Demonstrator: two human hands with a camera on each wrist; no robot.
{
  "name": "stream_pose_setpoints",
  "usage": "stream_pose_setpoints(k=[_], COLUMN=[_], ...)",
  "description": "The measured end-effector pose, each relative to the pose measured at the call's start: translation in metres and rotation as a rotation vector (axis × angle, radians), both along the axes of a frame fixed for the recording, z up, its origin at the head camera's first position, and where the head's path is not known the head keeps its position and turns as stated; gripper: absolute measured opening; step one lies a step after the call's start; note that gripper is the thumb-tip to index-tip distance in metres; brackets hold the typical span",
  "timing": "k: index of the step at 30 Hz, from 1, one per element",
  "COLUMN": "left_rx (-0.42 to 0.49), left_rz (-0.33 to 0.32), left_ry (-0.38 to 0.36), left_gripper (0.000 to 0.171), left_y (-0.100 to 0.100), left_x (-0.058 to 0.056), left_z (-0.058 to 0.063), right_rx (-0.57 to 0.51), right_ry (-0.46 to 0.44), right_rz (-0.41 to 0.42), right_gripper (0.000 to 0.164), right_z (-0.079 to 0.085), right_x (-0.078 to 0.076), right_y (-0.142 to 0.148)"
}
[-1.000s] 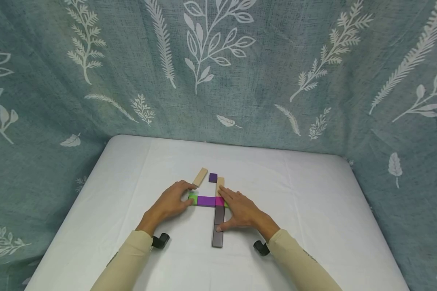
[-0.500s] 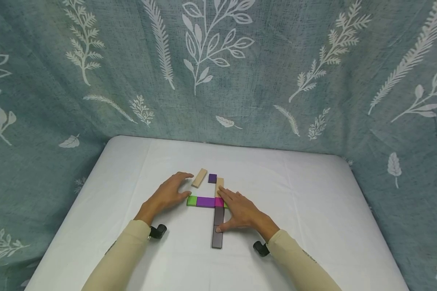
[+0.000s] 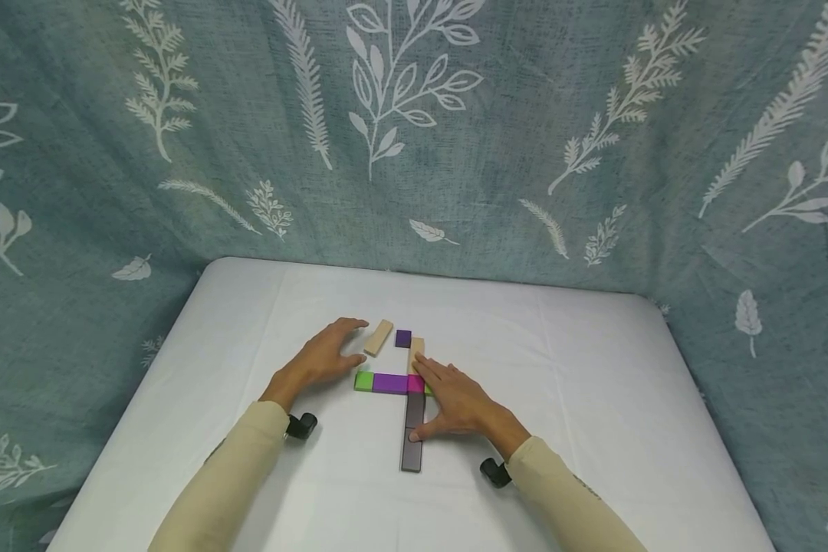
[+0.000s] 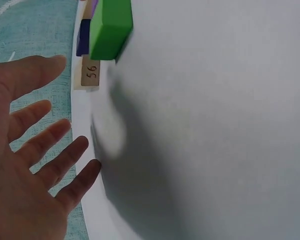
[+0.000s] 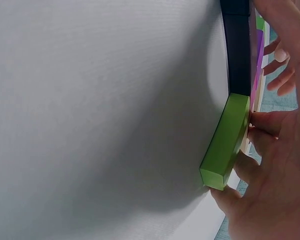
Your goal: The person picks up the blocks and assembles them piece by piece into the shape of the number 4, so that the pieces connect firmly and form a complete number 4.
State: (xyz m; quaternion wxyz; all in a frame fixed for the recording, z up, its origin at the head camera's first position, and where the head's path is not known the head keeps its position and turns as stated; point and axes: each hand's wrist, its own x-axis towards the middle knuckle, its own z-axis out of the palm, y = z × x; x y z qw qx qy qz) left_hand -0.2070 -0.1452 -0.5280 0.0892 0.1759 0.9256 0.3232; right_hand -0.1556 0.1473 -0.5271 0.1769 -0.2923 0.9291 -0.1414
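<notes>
My left hand [image 3: 320, 356] hovers with spread fingers and thumb beside a loose wooden block [image 3: 378, 338], touching nothing visible. In the left wrist view, a wooden block marked 56 [image 4: 90, 71] lies beyond the thumb. My right hand [image 3: 458, 399] rests over a cross of flat blocks, its fingertips at the upper wooden block [image 3: 416, 349] and its thumb on the lower dark grey block [image 3: 411, 456]. Pink [image 3: 415, 383], purple [image 3: 389, 383] and green [image 3: 363, 381] blocks form the left arm. Another green block [image 5: 225, 142] lies under the right fingers, mostly hidden in the head view.
A small dark purple block [image 3: 403, 338] stands between the loose wooden block and the cross's top. The white-covered table [image 3: 593, 368] ends at a patterned teal curtain [image 3: 483, 192]. A black wrist camera [image 3: 302, 425] juts from the left sleeve.
My left hand has left the green block at the cross's left end and moved away, up toward the loose wooden block. The right hand stays in place on the blocks.
</notes>
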Motion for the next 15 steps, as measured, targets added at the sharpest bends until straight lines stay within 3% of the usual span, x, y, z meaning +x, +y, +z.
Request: stream_pose_setpoints(k=[15], left_rx=[-0.088], left_rz=[-0.07], left_ry=[-0.046], left_gripper=[0.078], left_y=[0.005], left_x=[-0.024], left_z=[0.005], right_rx=[0.001], right_ry=[-0.014], right_rz=[0.0], right_gripper=[0.13], right_z=[0.001], right_x=[0.0], right_y=[0.002])
